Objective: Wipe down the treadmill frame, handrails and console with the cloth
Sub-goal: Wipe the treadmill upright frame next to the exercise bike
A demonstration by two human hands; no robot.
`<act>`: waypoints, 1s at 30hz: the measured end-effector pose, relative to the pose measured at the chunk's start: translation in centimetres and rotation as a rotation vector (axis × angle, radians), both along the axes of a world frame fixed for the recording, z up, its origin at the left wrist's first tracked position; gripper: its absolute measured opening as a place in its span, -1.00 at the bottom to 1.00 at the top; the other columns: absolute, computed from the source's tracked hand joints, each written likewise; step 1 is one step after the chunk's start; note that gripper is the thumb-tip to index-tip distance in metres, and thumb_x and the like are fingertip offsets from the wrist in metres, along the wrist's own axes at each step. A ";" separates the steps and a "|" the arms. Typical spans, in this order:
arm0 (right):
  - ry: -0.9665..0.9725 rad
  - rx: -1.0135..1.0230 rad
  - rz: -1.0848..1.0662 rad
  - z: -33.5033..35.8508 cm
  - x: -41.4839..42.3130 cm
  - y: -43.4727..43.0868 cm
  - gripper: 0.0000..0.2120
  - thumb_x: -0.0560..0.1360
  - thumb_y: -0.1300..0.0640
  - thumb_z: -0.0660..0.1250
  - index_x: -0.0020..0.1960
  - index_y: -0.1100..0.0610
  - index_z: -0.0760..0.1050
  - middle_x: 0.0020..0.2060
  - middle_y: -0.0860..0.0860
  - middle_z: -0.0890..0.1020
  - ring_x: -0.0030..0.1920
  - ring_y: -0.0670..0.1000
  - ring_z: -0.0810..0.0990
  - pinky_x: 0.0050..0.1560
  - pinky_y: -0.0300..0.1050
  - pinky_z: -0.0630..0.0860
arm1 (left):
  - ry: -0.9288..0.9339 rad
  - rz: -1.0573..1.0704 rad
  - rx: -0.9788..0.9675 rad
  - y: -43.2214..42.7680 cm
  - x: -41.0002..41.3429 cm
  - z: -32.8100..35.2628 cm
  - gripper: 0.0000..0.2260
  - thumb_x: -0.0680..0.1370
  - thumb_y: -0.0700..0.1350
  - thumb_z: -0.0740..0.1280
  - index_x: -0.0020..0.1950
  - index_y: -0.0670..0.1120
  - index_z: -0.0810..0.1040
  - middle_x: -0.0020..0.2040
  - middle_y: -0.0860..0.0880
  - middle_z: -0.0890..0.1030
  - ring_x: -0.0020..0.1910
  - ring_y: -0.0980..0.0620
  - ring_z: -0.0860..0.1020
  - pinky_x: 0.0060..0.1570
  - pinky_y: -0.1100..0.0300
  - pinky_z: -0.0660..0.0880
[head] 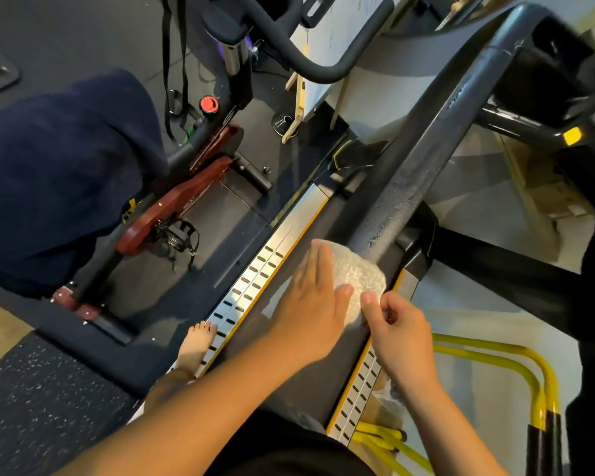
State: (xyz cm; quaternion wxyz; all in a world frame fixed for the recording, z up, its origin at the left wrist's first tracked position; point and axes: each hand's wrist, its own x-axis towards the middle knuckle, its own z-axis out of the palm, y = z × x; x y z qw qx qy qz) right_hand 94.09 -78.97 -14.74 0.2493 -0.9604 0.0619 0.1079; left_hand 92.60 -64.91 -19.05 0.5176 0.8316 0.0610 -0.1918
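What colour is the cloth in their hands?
White, a fluffy cloth, seen in the head view.

Cloth [354, 280] partly under hands, console [564, 80] blurred

The cloth [354, 278] is a white, fluffy towel, bunched into a rounded pad. It sits against the lower end of the treadmill's grey handrail [426, 142], touching it, above the dark running belt [289, 269].

The handrail is a thick, dark grey bar with a speckled, dusty-looking surface, running diagonally up toward the far right, where it bends into the black console [547, 73], which is blurred.

Along each edge of the belt runs a silver side rail [255, 286] of the treadmill frame, marked with rows of black slots and edged in yellow.
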 end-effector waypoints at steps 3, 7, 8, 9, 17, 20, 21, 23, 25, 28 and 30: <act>0.047 0.027 0.009 -0.7 -1.0 -0.3 -0.56 0.55 -0.10 0.28 -0.31 0.22 0.39 -0.42 0.16 0.52 -0.41 0.09 0.44 -0.35 0.02 0.41 | -0.027 -0.004 0.068 -0.4 -0.2 -0.1 -0.40 0.69 0.07 -0.07 0.57 -0.09 -0.35 0.59 -0.03 -0.31 0.57 0.04 -0.25 0.46 0.19 -0.24; 0.123 0.137 -0.052 -0.4 0.9 -0.6 -0.57 0.55 -0.08 0.30 -0.29 0.26 0.40 -0.40 0.21 0.52 -0.42 0.04 0.39 -0.33 -0.05 0.37 | -0.031 -0.057 0.126 -0.6 1.8 0.4 -0.42 0.70 0.05 -0.07 0.58 -0.13 -0.32 0.60 -0.08 -0.28 0.57 0.01 -0.26 0.48 0.17 -0.24; 0.127 0.168 -0.079 -0.3 1.4 -0.6 -0.57 0.55 -0.08 0.30 -0.29 0.26 0.39 -0.44 0.17 0.47 -0.42 0.00 0.37 -0.33 -0.07 0.34 | -0.025 -0.069 0.119 -0.6 2.5 0.5 -0.42 0.71 0.04 -0.07 0.58 -0.14 -0.30 0.60 -0.09 -0.27 0.58 0.01 -0.25 0.47 0.18 -0.25; 0.118 0.193 -0.108 -0.3 1.9 -0.5 -0.57 0.55 -0.08 0.31 -0.31 0.24 0.37 -0.46 0.11 0.44 -0.42 -0.01 0.36 -0.34 -0.09 0.33 | -0.021 -0.073 0.103 -0.6 3.2 0.6 -0.43 0.71 0.04 -0.07 0.59 -0.15 -0.29 0.61 -0.10 -0.25 0.58 0.00 -0.24 0.47 0.17 -0.24; 0.115 0.267 -0.208 -0.8 2.5 -0.6 -0.59 0.53 -0.11 0.33 -0.34 0.16 0.39 -0.45 0.14 0.50 -0.40 0.05 0.45 -0.31 -0.03 0.40 | -0.084 -0.082 0.111 -0.4 3.4 0.9 -0.41 0.70 0.07 -0.06 0.59 -0.13 -0.29 0.60 -0.07 -0.28 0.58 0.02 -0.25 0.49 0.15 -0.20; 0.141 0.238 -0.213 -0.9 2.2 -0.8 -0.60 0.52 -0.11 0.34 -0.34 0.14 0.42 -0.46 0.04 0.54 -0.39 0.01 0.48 -0.28 -0.04 0.43 | -0.155 -0.104 0.200 -0.5 2.8 0.3 -0.38 0.70 0.06 -0.03 0.58 -0.16 -0.29 0.59 -0.10 -0.31 0.57 -0.02 -0.28 0.52 0.12 -0.21; 0.143 0.239 -0.221 -0.9 2.3 -0.9 -0.61 0.52 -0.12 0.34 -0.34 0.14 0.44 -0.47 0.02 0.54 -0.40 0.00 0.48 -0.27 -0.04 0.44 | -0.179 -0.118 0.219 -0.5 2.9 0.2 -0.39 0.70 0.06 -0.03 0.58 -0.18 -0.28 0.59 -0.13 -0.30 0.57 -0.03 -0.28 0.53 0.11 -0.22; 0.135 0.229 -0.228 -0.9 2.4 -1.0 -0.60 0.51 -0.12 0.35 -0.34 0.14 0.45 -0.48 0.02 0.54 -0.41 0.00 0.48 -0.28 -0.03 0.43 | -0.222 -0.158 0.257 -0.5 3.4 0.1 -0.40 0.70 0.04 -0.03 0.58 -0.20 -0.28 0.59 -0.16 -0.29 0.57 -0.06 -0.30 0.54 0.07 -0.26; 0.129 0.219 -0.235 -0.9 2.4 -0.8 -0.58 0.51 -0.13 0.35 -0.30 0.20 0.47 -0.46 0.08 0.56 -0.40 0.04 0.50 -0.28 0.01 0.47 | -0.261 -0.178 0.298 -0.5 3.7 0.0 -0.40 0.70 0.03 -0.04 0.57 -0.20 -0.28 0.59 -0.17 -0.30 0.55 -0.07 -0.34 0.52 0.05 -0.30; 0.124 0.234 -0.269 -1.0 1.9 -0.3 -0.57 0.53 -0.11 0.33 -0.20 0.29 0.49 -0.39 0.14 0.60 -0.38 0.02 0.58 -0.20 0.03 0.55 | -0.313 -0.186 0.346 -0.5 3.4 -0.3 -0.41 0.70 0.03 -0.04 0.58 -0.19 -0.27 0.59 -0.17 -0.29 0.52 -0.09 -0.38 0.54 -0.04 -0.25; 0.130 0.238 -0.283 -1.0 1.4 -0.4 -0.57 0.53 -0.08 0.33 -0.18 0.32 0.49 -0.41 0.09 0.59 -0.44 -0.10 0.58 -0.21 -0.02 0.54 | -0.415 -0.226 0.403 -0.3 2.5 -0.7 -0.41 0.68 0.07 -0.06 0.59 -0.16 -0.21 0.60 -0.19 -0.23 0.55 -0.17 -0.31 0.55 -0.11 -0.14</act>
